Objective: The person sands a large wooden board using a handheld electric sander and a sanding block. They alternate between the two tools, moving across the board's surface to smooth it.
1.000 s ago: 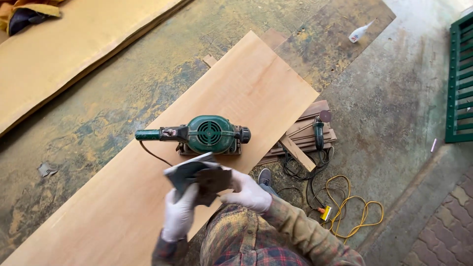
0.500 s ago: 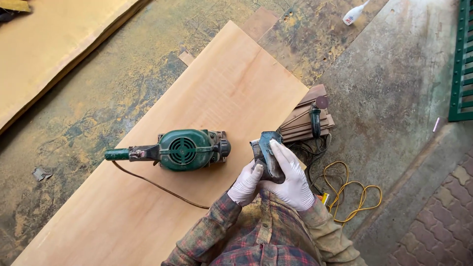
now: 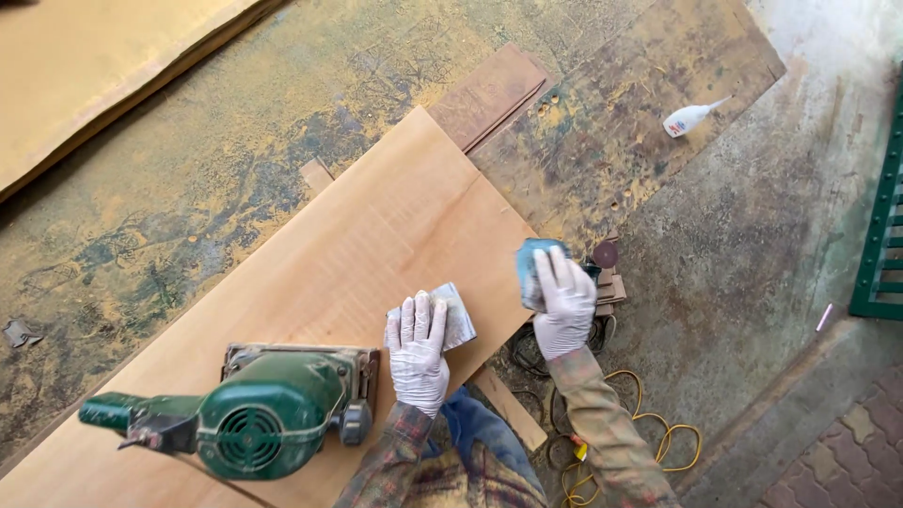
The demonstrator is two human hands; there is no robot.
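A long pale wooden board (image 3: 357,245) lies slantwise on the dusty floor. My left hand (image 3: 417,348), in a white glove, presses flat on a grey sheet of sandpaper (image 3: 456,315) near the board's right edge. My right hand (image 3: 562,301), also gloved, grips a blue-grey sanding block (image 3: 529,263) just off the board's edge, above a stack of small wood pieces (image 3: 607,277). A green electric power tool (image 3: 249,419) rests on the board to the left of my left hand.
A yellow cable (image 3: 649,442) coils on the floor under my right arm. A white glue bottle (image 3: 687,119) lies at the upper right. A large wood panel (image 3: 103,66) covers the upper left. A green metal frame (image 3: 884,216) stands at the right edge.
My hands have separated: the left now lies flat on the sandpaper on the board, the right holds the block alone. The view shifted, so the green tool appears nearer and lower left.
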